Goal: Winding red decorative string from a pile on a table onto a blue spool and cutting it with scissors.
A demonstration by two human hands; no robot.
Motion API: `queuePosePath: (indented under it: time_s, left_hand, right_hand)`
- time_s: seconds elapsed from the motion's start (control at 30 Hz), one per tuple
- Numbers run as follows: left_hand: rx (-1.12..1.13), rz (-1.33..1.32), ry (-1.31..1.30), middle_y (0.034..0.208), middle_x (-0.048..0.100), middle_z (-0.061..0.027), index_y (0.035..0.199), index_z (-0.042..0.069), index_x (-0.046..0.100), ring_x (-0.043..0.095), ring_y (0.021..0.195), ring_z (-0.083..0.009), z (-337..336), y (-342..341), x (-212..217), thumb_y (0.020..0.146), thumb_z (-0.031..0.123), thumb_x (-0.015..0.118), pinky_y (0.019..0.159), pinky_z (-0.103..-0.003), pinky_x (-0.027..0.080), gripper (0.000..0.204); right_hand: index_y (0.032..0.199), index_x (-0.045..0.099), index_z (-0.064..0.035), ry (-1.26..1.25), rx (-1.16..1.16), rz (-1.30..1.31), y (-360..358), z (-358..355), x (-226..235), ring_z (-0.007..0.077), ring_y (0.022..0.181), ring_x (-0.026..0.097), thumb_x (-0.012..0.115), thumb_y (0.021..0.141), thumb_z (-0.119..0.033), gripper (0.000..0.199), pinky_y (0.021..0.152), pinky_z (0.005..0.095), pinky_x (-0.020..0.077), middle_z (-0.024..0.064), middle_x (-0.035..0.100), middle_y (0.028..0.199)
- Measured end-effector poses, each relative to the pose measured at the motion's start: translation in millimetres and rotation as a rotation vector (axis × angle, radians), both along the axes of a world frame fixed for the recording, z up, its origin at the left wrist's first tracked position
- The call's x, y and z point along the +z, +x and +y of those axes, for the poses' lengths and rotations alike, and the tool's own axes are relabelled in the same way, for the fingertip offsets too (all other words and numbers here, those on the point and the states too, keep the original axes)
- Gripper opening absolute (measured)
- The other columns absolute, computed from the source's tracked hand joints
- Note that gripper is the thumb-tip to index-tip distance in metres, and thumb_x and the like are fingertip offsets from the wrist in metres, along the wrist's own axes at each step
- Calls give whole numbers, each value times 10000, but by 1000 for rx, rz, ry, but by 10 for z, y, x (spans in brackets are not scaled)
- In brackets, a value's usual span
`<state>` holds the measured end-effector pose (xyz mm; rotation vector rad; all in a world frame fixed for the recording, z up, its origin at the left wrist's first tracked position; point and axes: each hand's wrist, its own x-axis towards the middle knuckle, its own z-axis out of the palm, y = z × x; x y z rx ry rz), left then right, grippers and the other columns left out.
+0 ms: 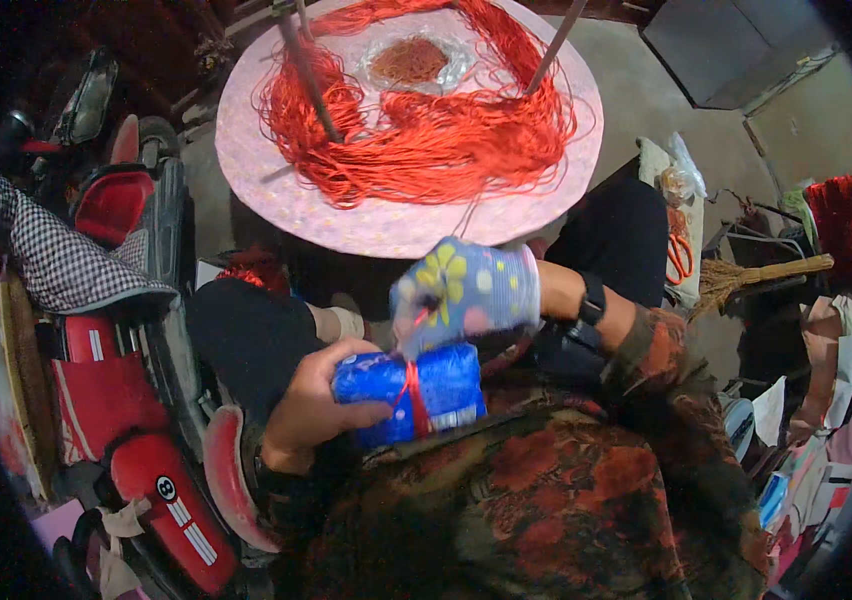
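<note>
While the bare left hand [321,405] grips the left end of a blue package [451,385], the gloved right hand [466,295] works just above it. The package is held over the lap, between the person's body and the round pink table [296,215]. Its long axis runs roughly left to right, with the right end pointing slightly away from the body, and one broad face is turned up toward the view. A red string [416,395] goes around its middle, crossing that long axis. The left thumb lies flat on the upper face, and the other fingers close around the far side and underneath. The right fingers are curled inward near the top edge, with a bit of red showing beside them; blur hides whether they pinch the string, so I cannot tell. On the table, a thick loop of red cord [426,150] lies around upright posts [311,90], circling a brownish heap [411,60] on clear plastic. Orange-handled scissors [680,258] and a broom [766,280] are off to the right.
</note>
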<state>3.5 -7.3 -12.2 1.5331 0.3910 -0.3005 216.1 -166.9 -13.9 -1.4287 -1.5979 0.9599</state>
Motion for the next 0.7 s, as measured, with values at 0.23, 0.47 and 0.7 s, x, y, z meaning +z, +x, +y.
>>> queuePosePath:
  time_s: [0.23, 0.47, 0.7]
  left_hand:
    - [913, -359, -543, 1292, 535, -142, 1367, 7, 391, 539, 1161, -246, -5, -558, -138, 776, 323, 758, 952, -374, 468, 764]
    - [296, -23, 488, 1101, 610, -91, 1207, 25, 551, 592, 957, -174, 105, -57, 41, 718, 258, 806, 865, -339, 488, 599]
    - [-146, -438, 20, 1066, 642, -99, 1185, -1, 564, 629, 954, -205, 157, 24, 174, 662, 270, 803, 863, -335, 497, 636]
  right_hand:
    - [928, 682, -98, -245, -235, 207, -5, -310, -445, 211, 733, 667, 609, 893, -264, 185, 671, 360, 522, 88, 690, 838]
    - [805, 656, -123, 228, 78, -179, -294, -306, 76, 321, 700, 645, 649, 790, -188, 67, 603, 420, 509, 116, 653, 746]
    - [931, 673, -57, -46, -186, 166, 52, -112, -353, 164, 761, 651, 644, 885, -293, 242, 695, 306, 507, 75, 685, 844]
